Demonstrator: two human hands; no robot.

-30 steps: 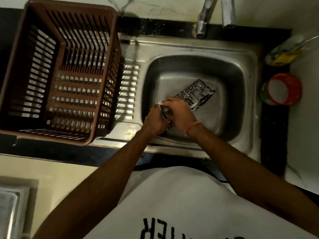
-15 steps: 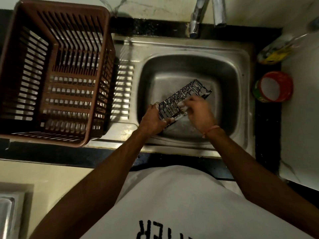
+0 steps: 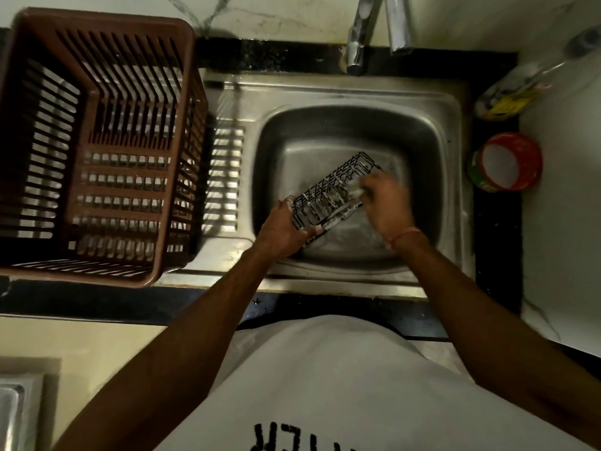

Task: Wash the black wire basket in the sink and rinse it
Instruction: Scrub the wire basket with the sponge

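Observation:
The black wire basket (image 3: 328, 196) is held tilted over the steel sink (image 3: 448, 177), streaked with white foam. My left hand (image 3: 286, 229) grips its near left end. My right hand (image 3: 387, 203) is on the basket's right side, fingers curled around a small pale scrubber (image 3: 356, 190) pressed against the wires; motion blurs the hand. The basket's far corner points toward the back right of the basin.
A large brown slotted plastic crate (image 3: 97, 141) stands on the drainboard at the left. Two taps (image 3: 357, 37) hang over the sink's back edge. On the right counter are a red-rimmed round tub (image 3: 507, 161) and a lying bottle (image 3: 510, 92).
My right hand slid from the basket's near left end up along its side to the far right. The basket turned so its open grid faces up. My left hand kept its grip.

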